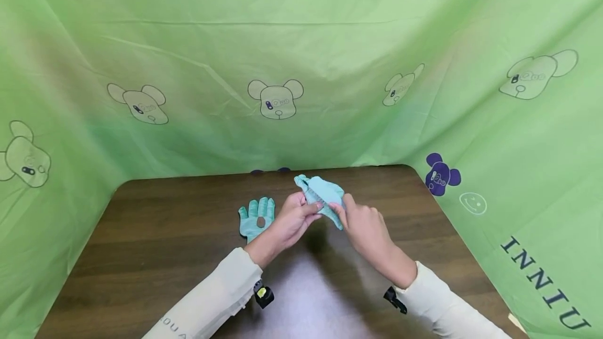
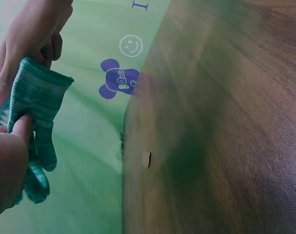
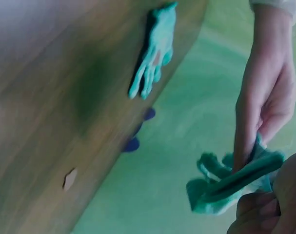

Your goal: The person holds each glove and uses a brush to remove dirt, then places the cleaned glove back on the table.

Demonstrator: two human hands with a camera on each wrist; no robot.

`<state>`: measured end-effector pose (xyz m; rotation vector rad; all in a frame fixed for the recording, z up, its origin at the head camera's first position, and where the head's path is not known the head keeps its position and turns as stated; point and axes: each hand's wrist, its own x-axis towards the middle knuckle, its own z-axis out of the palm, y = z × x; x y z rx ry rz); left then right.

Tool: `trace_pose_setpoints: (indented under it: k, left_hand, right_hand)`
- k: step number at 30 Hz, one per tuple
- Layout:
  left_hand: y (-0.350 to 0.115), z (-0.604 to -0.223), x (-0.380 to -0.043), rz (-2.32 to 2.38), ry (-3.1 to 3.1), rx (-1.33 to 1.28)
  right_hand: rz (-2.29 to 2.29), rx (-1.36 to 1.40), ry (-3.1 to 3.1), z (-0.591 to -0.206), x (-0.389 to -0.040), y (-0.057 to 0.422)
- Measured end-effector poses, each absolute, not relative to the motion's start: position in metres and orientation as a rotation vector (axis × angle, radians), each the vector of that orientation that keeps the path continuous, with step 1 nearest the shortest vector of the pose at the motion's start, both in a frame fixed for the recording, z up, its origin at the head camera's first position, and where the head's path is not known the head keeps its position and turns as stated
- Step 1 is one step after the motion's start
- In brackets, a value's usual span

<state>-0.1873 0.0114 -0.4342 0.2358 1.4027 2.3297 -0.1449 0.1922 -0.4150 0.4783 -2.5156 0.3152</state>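
Observation:
In the head view, my left hand [image 1: 294, 218] pinches a teal knit glove [image 1: 333, 217] above the table, thumb on top. The left wrist view shows the glove's ribbed cuff [image 2: 43, 80] pointing up and its fingers hanging down. My right hand [image 1: 369, 226] grips the right end of what looks like a light blue brush [image 1: 330, 188], its bristles against the glove. Most of that brush is hidden in the wrist views. A second teal glove [image 1: 254, 212] lies flat on the table left of my left hand, with a brown spot [image 1: 260, 222] on its palm.
The dark wood table [image 1: 179, 255] runs back to a green printed cloth [image 1: 278, 41] that hangs at the rear and both sides. A small tan piece [image 2: 147, 159] lies near the table's edge. Black wrist devices [image 1: 264, 295] sit under my white sleeves.

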Motion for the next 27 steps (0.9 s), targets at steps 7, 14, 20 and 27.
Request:
trace_pose_setpoints:
  k: [7, 14, 20, 27]
  left_hand:
    - [0.013, -0.433, -0.185, 2.322, 1.414, 0.196]
    - [0.012, -0.43, -0.182, 2.348, 1.414, 0.199]
    - [0.01, -0.431, -0.182, 2.355, 1.413, 0.2]
    - [0.013, -0.427, -0.181, 2.336, 1.359, 0.278]
  right_hand:
    - [0.271, 0.397, -2.46, -0.417, -0.159, 0.205]
    - [0.369, 0.23, -2.535, -0.415, -0.172, 0.229]
    - [0.521, 0.302, -2.63, -0.401, -0.155, 0.217]
    - [0.324, 0.486, -2.511, -0.409, -0.142, 0.191]
